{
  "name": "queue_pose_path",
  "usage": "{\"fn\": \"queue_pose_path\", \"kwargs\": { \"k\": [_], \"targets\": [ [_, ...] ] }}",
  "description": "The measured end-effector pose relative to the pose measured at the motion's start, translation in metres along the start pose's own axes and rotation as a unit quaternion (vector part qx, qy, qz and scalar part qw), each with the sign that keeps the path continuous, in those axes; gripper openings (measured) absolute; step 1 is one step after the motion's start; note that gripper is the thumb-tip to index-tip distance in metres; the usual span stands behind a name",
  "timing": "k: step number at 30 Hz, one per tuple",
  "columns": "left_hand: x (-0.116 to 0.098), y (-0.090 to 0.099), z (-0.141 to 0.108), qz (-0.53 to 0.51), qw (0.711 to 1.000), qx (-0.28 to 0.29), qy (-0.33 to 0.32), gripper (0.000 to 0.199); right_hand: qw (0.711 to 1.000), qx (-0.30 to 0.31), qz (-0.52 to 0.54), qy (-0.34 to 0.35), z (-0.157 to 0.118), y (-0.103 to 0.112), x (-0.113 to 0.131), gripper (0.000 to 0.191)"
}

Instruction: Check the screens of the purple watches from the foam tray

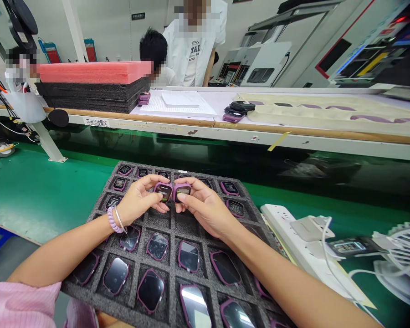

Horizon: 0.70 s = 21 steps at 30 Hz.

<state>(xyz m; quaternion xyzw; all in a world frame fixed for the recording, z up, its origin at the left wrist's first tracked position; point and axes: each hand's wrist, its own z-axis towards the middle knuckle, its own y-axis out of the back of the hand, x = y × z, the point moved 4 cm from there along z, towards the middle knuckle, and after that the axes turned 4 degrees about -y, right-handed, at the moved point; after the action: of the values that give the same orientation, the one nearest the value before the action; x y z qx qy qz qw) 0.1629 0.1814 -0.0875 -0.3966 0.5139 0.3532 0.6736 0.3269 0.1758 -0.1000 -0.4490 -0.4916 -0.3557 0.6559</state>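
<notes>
Head view: left hand [136, 200] pinches one purple watch [163, 191], right hand [205, 207] another watch [182, 191], screens lit, side by side above the foam tray [172, 223]. Probably a screen check; each next needs an empty pocket.

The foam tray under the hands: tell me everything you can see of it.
The foam tray is dark grey, coarse-looking foam cut into a grid of square pockets. It lies flat on the green bench, its near edge towards the person. Most pockets hold a purple-rimmed watch body, screen up; near ones are dark, far ones lit. A few pockets under the hands look empty. The left hand and right hand hover above, each holding one watch body.
</notes>
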Motion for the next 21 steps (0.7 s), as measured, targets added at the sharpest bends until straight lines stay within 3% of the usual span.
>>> {"fn": "queue_pose_path", "kwargs": {
  "k": [7,21],
  "targets": [
    [-0.0026,0.0037,0.0008,0.01,0.999,-0.05,-0.008,0.043,1.0,0.01,0.012,-0.008,-0.0018,0.0008,0.0005,0.035],
    [-0.0024,0.0049,0.0016,0.017,0.997,-0.073,-0.01,0.043,1.0,-0.003,0.002,-0.001,-0.0015,-0.0006,0.0025,0.038]
  ]
}}
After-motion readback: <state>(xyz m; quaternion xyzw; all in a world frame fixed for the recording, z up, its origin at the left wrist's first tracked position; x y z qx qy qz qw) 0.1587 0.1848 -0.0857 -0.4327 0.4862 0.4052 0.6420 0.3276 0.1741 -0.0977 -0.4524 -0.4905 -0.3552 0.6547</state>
